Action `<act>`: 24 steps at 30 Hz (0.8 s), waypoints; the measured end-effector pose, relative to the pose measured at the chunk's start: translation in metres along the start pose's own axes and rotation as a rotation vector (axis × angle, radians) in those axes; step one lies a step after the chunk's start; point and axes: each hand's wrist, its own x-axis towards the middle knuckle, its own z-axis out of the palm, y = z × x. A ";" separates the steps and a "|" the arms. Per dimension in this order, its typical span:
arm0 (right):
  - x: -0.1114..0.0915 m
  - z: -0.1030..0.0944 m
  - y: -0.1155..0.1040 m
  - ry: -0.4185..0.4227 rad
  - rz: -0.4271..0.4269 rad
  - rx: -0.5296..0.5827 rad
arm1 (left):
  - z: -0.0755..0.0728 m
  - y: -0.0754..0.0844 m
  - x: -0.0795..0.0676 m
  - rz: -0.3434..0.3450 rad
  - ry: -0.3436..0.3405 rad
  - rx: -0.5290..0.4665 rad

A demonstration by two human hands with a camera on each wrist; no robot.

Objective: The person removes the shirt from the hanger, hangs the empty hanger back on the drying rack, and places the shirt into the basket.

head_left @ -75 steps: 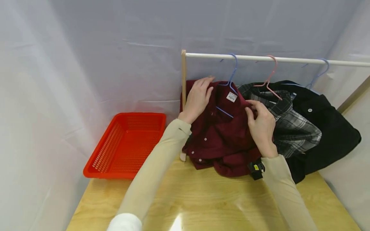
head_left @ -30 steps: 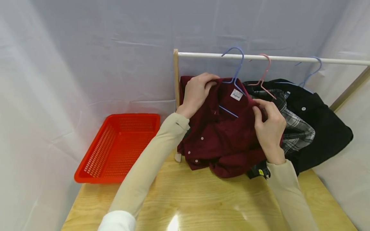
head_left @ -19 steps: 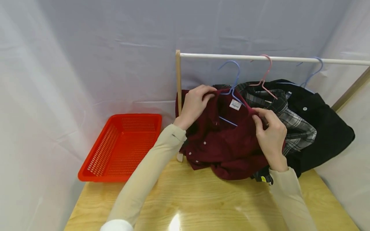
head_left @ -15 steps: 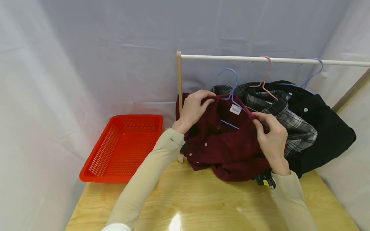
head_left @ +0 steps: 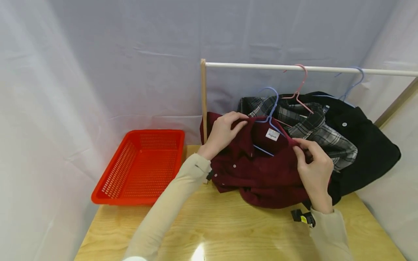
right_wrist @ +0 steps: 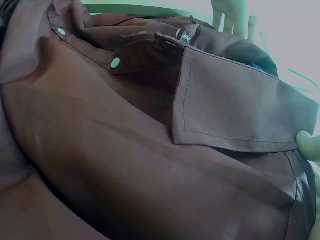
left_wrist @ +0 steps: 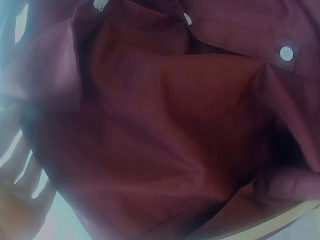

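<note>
Between my hands, maroon shirt (head_left: 261, 170) on blue hanger (head_left: 270, 108), my left hand (head_left: 223, 133) gripping its shoulder, my right hand (head_left: 314, 173) pinching its collar.

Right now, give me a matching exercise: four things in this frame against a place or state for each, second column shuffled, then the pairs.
Things:
1. maroon shirt
2. pink hanger
3. red basket
4. blue hanger

Places or states:
A. hooked over the white rail
B. at the table's left end, nothing in it
C. gripped at the collar by the left hand and the right hand
D. inside the shirt, hook below the rail

Pairs: 1-C, 2-A, 3-B, 4-D
</note>
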 end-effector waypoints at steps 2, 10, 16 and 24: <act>-0.007 -0.004 0.002 -0.006 0.019 -0.005 | 0.003 0.001 -0.006 -0.007 -0.017 0.001; -0.029 -0.013 0.009 -0.065 0.078 0.025 | 0.009 0.000 -0.034 -0.054 -0.036 -0.043; -0.039 -0.015 0.011 -0.108 0.081 0.053 | 0.008 -0.003 -0.056 -0.102 -0.015 -0.086; -0.053 -0.015 0.013 -0.160 0.048 0.138 | 0.003 -0.003 -0.086 -0.117 -0.003 -0.092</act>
